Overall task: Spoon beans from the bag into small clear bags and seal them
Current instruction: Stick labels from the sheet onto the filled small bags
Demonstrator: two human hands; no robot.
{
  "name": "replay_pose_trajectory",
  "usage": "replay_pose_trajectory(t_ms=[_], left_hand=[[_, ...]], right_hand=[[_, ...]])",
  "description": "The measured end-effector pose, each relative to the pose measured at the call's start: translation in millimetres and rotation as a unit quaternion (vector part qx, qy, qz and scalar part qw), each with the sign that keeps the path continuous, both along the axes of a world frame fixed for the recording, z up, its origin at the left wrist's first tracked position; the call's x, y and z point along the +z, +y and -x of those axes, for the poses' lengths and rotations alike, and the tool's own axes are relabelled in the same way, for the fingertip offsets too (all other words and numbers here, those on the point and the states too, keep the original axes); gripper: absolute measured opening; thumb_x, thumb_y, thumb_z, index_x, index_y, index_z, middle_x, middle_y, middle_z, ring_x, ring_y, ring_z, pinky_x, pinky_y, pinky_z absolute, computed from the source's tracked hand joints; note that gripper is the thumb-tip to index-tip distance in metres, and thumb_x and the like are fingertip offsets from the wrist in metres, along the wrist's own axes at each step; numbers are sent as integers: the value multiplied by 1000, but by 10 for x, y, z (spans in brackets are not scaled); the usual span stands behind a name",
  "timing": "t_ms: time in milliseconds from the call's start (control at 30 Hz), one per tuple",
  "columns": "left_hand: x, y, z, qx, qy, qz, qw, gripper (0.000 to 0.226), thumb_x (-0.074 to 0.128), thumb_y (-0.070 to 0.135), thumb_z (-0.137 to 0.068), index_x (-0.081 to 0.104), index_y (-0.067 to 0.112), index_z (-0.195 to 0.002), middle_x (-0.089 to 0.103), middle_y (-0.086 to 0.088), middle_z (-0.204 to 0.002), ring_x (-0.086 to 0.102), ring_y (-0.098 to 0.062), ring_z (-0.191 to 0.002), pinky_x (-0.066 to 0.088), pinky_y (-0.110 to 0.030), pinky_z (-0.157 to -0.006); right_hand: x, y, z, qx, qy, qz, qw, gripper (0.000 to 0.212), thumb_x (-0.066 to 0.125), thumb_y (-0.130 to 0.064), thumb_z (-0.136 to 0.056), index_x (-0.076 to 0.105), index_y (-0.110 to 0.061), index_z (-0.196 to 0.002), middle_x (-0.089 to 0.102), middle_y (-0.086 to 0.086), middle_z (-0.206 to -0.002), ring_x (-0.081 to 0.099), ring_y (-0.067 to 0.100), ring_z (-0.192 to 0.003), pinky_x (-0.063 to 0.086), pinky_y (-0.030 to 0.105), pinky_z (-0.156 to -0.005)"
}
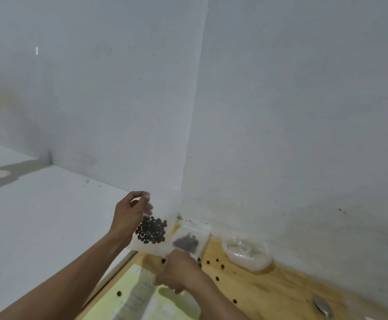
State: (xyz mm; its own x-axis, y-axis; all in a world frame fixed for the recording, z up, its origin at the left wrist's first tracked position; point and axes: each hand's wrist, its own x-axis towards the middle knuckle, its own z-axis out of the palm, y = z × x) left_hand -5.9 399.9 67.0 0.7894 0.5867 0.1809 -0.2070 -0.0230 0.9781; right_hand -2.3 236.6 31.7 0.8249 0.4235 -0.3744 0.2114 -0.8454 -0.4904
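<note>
**Filled bag held by one corner, beans already loose below**

The left hand [130, 213] pinches the top of a small clear bag [152, 234], lifted, with dark beans [152, 230] pooled low inside. Just below the bag, the right hand [179, 271] curls near its lower edge; what it grips I cannot tell. If the mouth is unsealed, a tilt could spill more beans among the strays [217, 278] on the wooden table [257, 294] below it.
</note>
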Motion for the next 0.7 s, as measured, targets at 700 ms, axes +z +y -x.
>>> replay_pose_trajectory(t_ms=[700], left_hand=[[-186,34,91,-6,10,-23,1000,14,65,29,-98,69,17,-96,74,-13,-82,68,-19,-65,55,-35,-71]], right_hand=[[-316,269,42,-47,-81,25,995,28,75,-18,-82,64,-11,-107,65,4,-101,62,22,-81,43,25,-52]])
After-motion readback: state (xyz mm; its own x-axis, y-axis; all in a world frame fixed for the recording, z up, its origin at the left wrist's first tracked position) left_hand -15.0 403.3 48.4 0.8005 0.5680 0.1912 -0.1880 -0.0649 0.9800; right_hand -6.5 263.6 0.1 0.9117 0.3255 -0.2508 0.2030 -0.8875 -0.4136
